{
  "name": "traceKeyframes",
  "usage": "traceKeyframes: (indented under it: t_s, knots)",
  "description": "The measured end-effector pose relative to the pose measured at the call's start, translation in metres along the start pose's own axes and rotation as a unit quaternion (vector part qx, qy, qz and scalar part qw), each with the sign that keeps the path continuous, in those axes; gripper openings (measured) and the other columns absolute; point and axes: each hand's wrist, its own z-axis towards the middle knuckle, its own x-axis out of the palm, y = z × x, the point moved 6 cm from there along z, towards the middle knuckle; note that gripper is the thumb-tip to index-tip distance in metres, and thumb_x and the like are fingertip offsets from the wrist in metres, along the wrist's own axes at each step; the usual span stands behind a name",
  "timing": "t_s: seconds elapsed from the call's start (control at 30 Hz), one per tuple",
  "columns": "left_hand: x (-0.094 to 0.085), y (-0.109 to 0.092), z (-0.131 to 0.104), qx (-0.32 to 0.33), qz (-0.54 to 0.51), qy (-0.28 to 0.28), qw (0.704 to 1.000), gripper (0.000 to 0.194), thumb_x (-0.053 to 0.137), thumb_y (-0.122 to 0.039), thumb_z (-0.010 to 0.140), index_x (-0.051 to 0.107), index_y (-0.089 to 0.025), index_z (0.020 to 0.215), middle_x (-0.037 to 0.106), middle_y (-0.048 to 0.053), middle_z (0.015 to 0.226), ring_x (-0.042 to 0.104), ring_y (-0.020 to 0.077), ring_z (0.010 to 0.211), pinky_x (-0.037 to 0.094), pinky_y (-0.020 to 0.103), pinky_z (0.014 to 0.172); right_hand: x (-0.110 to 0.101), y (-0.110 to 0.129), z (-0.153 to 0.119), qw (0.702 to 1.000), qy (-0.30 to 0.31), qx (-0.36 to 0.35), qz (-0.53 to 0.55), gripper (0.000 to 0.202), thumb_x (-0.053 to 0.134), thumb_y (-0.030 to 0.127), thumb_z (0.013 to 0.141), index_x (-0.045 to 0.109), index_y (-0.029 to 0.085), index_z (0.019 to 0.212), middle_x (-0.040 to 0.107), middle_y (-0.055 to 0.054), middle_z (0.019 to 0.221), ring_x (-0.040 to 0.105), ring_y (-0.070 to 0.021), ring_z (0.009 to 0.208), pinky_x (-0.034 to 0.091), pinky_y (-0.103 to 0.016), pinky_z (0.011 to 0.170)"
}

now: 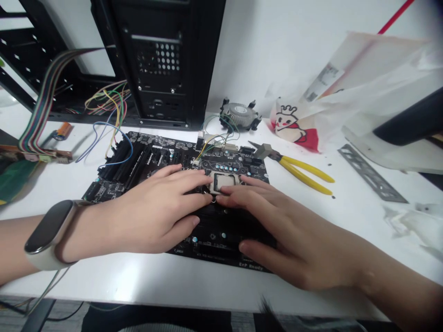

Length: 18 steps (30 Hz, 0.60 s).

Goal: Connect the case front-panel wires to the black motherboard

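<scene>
A black motherboard (221, 253) lies flat on the white table, with a processor (226, 181) seated in its metal socket frame. My left hand (155, 207) rests palm down over the board, fingers stretched toward the socket's left side. From the right, my right hand (277, 216) reaches in, its fingers spread and the fingertips at the socket's right and near edges. The index fingertips of both hands come close together just in front of the socket. I see nothing held in either hand. What lies beneath the palms is hidden.
Behind the board stands a black computer case (166, 92) with loose wires (119, 110). A CPU cooler (240, 115), yellow-handled pliers (301, 173), a perforated metal strip (372, 173) and a paper bag (297, 124) lie at the back and right. At left are a battery (62, 131) and a ribbon cable (44, 101).
</scene>
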Motion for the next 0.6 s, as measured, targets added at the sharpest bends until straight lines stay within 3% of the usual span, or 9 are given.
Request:
traceKeyframes:
  t_s: [0.27,0.6]
  knots:
    - [-0.002,-0.002,0.000,0.009,0.010,-0.009,1.000,0.032,0.041,-0.018,0.093,0.066,-0.016,0.112,0.064,0.011,0.130,0.056,0.0301,0.125,0.044,0.054,0.107,-0.001,0.001,-0.001,1.000,-0.007,-0.011,-0.012,0.032,0.046,0.020,0.090,0.052,0.011,0.119,0.067,-0.019,0.123,0.066,-0.0254,0.113,0.047,-0.046,0.109]
    - [0.001,-0.004,-0.002,0.024,0.045,0.009,0.999,0.038,0.038,-0.020,0.096,0.063,-0.017,0.125,0.055,0.017,0.142,0.054,0.0323,0.131,0.040,0.063,0.110,0.004,0.009,0.002,0.999,-0.017,-0.029,-0.031,0.035,0.043,0.019,0.090,0.055,0.005,0.119,0.066,-0.023,0.123,0.064,-0.0284,0.118,0.049,-0.051,0.105]
